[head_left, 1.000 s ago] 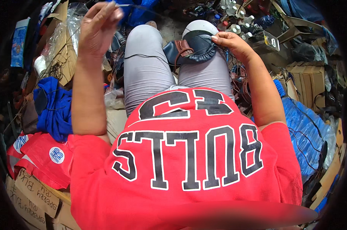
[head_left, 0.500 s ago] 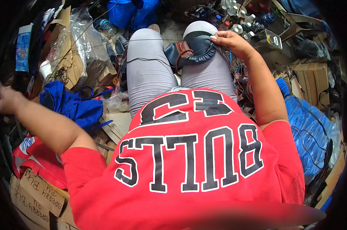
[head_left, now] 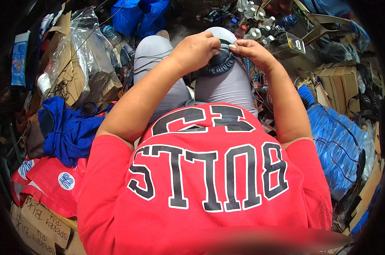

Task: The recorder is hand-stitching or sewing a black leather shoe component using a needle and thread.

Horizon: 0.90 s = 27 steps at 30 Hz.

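A single head-worn fisheye view looks steeply down over the person's red shirt [head_left: 209,178] and grey-clad knees [head_left: 158,55], close in, with cluttered ground bending away left, right and far.

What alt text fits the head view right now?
Both hands, left hand and right hand, grip a dark shoe on the seated person's right knee. Clutter surrounds them: blue cloth, blue bag, cardboard boxes.
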{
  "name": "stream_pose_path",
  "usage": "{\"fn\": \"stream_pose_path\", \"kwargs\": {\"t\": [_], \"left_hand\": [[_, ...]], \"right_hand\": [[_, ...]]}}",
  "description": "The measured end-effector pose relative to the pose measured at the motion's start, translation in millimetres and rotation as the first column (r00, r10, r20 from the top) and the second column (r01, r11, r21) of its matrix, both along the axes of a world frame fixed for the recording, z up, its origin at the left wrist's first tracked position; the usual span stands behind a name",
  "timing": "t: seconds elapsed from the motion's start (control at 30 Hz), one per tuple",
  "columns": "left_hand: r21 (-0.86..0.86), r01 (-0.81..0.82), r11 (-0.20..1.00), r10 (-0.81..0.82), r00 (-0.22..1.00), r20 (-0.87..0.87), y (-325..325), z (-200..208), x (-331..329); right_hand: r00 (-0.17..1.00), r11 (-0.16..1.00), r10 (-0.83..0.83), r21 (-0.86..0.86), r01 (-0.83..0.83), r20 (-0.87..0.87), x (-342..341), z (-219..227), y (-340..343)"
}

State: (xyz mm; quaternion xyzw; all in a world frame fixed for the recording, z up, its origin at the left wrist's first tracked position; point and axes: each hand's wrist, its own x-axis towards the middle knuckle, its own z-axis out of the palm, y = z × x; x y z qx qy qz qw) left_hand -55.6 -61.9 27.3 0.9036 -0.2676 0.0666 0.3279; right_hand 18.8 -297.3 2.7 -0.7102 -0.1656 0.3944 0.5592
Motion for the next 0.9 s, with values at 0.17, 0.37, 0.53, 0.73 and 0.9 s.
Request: {"fn": "stream_pose_path", "kwargs": {"t": [0.17, 0.37, 0.53, 0.73, 0.9], "left_hand": [[0.053, -0.137, 0.989, 0.146, 0.960, -0.238, 47.5, 23.0, -24.1], [0.028, -0.331, 0.943, 0.315, 0.867, -0.386, 111.1, 80.2, -95.3], [0.225, 0.060, 0.972, 0.007, 0.959, -0.284, 105.3, 89.3, -132.9], [0.199, -0.111, 0.974, 0.209, 0.786, -0.582, 94.6, 102.1, -110.4], [-0.020, -0.115, 0.993, 0.099, 0.921, -0.378, 34.0, 40.3, -31.5]], "right_hand": [[0.999, 1.000, -0.002, -0.010, 0.002, 0.041, -1.5, 1.7, 0.2], [0.995, 0.997, 0.068, -0.028, -0.066, 0.075, 3.0, 1.7, 2.1], [0.995, 0.997, 0.052, -0.064, -0.047, 0.086, 1.1, 6.4, 6.7], [0.966, 0.957, 0.229, -0.209, -0.201, 0.120, -0.3, 20.3, 10.3], [0.965, 0.976, 0.186, -0.146, -0.160, 0.186, 1.6, 19.8, 18.2]]}}
